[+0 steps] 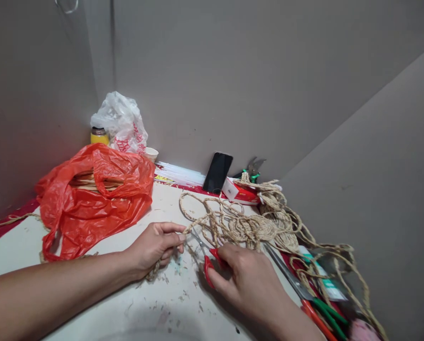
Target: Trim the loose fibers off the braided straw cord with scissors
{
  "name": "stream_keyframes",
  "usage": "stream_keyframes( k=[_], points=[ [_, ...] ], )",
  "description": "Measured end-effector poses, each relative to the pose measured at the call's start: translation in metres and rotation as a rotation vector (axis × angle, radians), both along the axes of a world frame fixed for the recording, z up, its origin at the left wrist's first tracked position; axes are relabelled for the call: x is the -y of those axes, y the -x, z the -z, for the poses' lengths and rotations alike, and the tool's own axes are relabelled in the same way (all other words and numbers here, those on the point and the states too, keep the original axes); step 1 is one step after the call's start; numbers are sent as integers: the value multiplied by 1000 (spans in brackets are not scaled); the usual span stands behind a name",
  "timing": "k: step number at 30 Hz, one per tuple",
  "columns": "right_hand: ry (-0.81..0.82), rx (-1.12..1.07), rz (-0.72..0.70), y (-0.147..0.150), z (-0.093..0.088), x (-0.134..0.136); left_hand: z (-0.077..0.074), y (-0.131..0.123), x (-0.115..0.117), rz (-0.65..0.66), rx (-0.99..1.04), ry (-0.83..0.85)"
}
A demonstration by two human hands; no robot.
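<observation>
Walls [254,85]: plain grey, rising behind the work and along both sides.
Table [155,312]: white top, scattered with dark specks and scraps, a red border [11,222] along its far and left edges.
Red bag [122,213]: thin crumpled plastic on the left, with flat brown pieces [91,181] showing through its opening.
Cord pile [247,227]: straw-coloured braid lying in coils and loose loops from the middle of the table out to the right.
Big shears [290,277]: at the near right, blades pointing up toward the coils, one red and one green handle in view.
White bag [121,118]: flimsy plastic with red print, standing far left.
Right hand [242,272]: closed around the handles of the small scissors [209,258], thumb through one red loop.
Left hand [158,244]: thumb and fingers pinched together on the held cord [196,223], which runs from the fingertips toward the heap, over the middle of the table.
Phone [218,172]: dark, leaning upright at the far side.
Bottle [99,137]: yellow with a dark top, beside the white bag.
Cup [151,154]: small and pale, just right of that bag.
Scissor blades [198,239]: right beside the left fingertips; cannot tell whether they touch the braid.
</observation>
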State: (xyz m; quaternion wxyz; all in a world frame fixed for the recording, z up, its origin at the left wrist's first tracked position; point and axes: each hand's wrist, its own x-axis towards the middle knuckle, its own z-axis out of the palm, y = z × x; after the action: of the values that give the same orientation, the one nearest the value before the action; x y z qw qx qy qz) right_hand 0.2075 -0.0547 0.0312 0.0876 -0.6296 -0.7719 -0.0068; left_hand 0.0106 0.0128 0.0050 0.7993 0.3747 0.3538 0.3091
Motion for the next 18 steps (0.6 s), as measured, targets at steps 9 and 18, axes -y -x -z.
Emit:
stream_keyframes(
  k=[9, 18],
  points=[
    [25, 7, -37, 1, 7, 0, 2, -2, 2, 6, -48, 4],
    [67, -22, -103, -3, 5, 2, 3, -3, 1, 0, -63, -6]
  ],
)
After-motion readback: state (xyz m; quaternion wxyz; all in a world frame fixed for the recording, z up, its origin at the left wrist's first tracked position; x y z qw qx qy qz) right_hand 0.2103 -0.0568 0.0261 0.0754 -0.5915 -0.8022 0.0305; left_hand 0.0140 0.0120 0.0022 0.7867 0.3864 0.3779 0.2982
